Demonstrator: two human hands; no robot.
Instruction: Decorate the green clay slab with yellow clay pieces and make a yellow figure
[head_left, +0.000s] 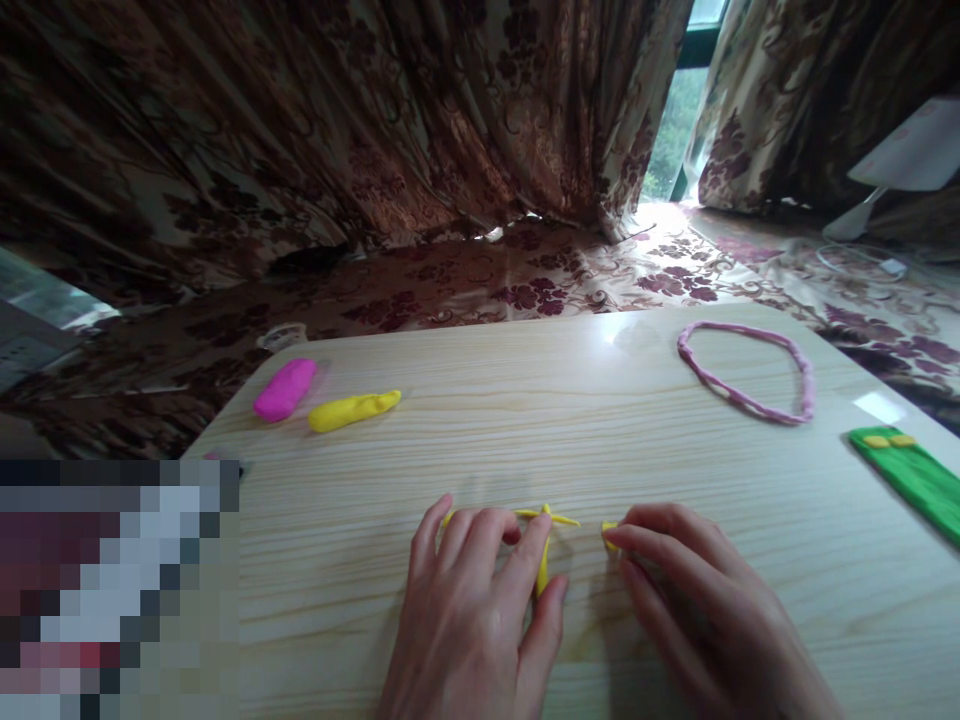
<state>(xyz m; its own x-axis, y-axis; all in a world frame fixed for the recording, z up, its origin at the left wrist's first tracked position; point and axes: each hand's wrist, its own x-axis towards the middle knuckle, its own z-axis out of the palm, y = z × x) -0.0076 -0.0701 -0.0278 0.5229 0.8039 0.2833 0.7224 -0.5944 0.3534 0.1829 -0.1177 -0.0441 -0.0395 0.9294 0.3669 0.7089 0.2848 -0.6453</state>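
Observation:
My left hand (480, 610) lies palm down on the table with its fingers apart. Its index fingertip presses on thin yellow modelling clay strips (566, 520) that meet near the fingertip. One strip runs sideways, and another runs down toward the thumb. A bit of yellow shows beside the outer fingers, and the rest is hidden under the hand. To the right, my right hand (697, 590) pinches a small piece of yellow modelling clay (609, 535) between thumb and fingers, close to the tabletop and apart from the strips.
A pink clay lump (286, 389) and a larger yellow clay roll (352, 411) lie at the left. At the right are a pale pink clay ring (806, 385) and a green strip (911, 480) with two yellow pieces. A lamp (904, 150) stands beyond. The lower left is pixelated.

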